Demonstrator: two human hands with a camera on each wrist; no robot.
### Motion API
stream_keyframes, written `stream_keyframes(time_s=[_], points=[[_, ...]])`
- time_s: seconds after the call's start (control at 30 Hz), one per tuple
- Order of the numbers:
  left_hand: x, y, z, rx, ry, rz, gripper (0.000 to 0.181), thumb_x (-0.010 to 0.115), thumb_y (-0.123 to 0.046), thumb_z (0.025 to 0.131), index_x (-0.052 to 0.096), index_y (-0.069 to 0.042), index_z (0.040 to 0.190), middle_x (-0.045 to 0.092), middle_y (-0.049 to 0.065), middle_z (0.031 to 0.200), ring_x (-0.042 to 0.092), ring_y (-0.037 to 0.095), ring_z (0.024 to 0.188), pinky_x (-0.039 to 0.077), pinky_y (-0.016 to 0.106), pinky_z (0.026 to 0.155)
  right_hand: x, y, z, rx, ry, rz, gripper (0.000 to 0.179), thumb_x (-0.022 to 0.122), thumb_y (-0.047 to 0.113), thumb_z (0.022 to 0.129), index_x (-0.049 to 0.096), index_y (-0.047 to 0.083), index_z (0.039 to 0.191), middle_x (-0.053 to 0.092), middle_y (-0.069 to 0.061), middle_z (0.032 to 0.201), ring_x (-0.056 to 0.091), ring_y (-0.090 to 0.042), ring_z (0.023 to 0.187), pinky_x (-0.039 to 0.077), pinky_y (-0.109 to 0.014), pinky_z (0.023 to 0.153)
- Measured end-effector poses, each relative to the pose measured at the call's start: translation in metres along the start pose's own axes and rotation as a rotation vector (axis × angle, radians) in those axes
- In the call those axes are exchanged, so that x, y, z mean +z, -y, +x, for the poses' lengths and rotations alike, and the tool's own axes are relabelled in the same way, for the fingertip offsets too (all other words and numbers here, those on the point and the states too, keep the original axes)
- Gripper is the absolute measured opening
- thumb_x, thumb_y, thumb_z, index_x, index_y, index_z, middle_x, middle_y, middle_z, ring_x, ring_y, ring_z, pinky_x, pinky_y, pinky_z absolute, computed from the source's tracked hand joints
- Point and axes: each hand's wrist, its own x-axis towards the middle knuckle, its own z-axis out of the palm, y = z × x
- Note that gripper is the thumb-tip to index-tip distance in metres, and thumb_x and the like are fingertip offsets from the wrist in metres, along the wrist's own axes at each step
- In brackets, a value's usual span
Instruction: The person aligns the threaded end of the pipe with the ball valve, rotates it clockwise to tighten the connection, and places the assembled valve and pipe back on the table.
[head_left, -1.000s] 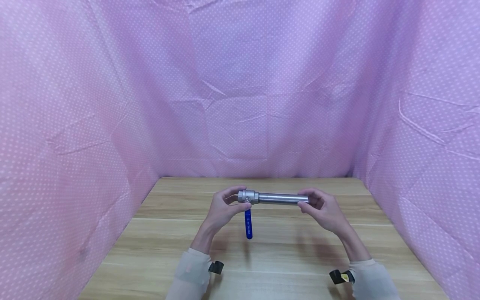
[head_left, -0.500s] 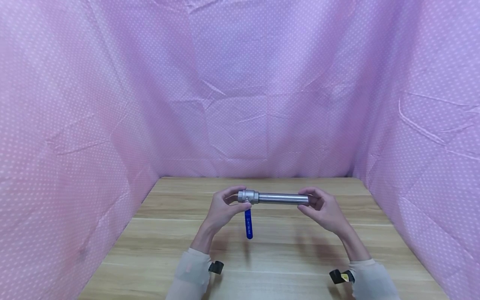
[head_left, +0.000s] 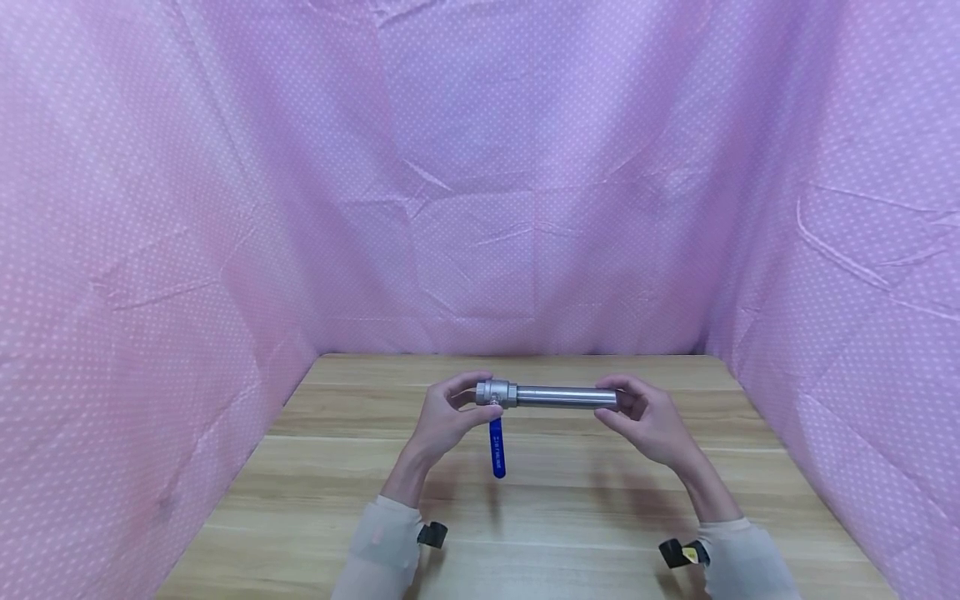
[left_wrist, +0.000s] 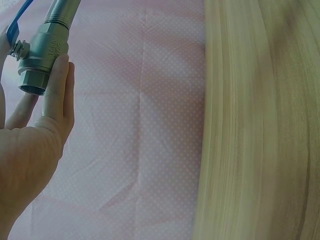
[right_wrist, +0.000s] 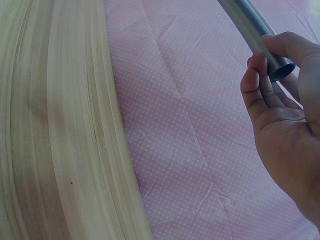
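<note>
My left hand [head_left: 441, 422] pinches a steel ball valve [head_left: 497, 392] between thumb and fingers. From the valve a blue lever handle [head_left: 497, 450] points down toward me. A smooth steel pipe [head_left: 566, 397] is joined to the valve's right side, level and raised over the table; threads show at the joint in the left wrist view. At the pipe's free end, my right hand [head_left: 651, 423] grips with thumb and fingertips. The open mouth of the pipe [right_wrist: 250, 30] shows in the right wrist view, and the hexagonal end of the valve [left_wrist: 42, 55] in the left.
Beneath the hands lies a wood-grain table [head_left: 540, 533]. Pink dotted cloth [head_left: 480, 208] hangs behind it and along both sides. Black camera mounts [head_left: 432, 535] sit on both wrists, against pale sleeves.
My right thumb has shifted slightly on the pipe's end. The left hand and the valve look unmoved.
</note>
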Motion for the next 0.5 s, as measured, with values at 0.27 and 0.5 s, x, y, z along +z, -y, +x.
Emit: stream_keyframes(time_s=[0.27, 0.5], points=[[0.0004, -0.0008, -0.0008, -0.009, 0.000, -0.004, 0.060, 0.093, -0.016, 0.091, 0.072, -0.018, 0.148, 0.070, 0.011, 0.151, 0.076, 0.024, 0.127, 0.066, 0.035, 0.105, 0.0000, 0.0004, 0.0003, 0.027, -0.004, -0.025, 0.030, 0.080, -0.002, 0.101, 0.073, 0.001, 0.129, 0.078, 0.011, 0.101, 0.073, -0.001, 0.083, 0.063, -0.021, 0.067], [0.0003, -0.0014, -0.0019, -0.002, 0.002, 0.016, 0.060, 0.093, -0.017, 0.092, 0.072, -0.018, 0.148, 0.070, 0.011, 0.150, 0.076, 0.025, 0.128, 0.067, 0.038, 0.106, 0.0001, 0.0006, 0.0001, 0.035, 0.004, -0.005, 0.024, 0.077, -0.001, 0.104, 0.073, 0.001, 0.127, 0.073, 0.007, 0.086, 0.069, -0.005, 0.073, 0.059, -0.024, 0.062]])
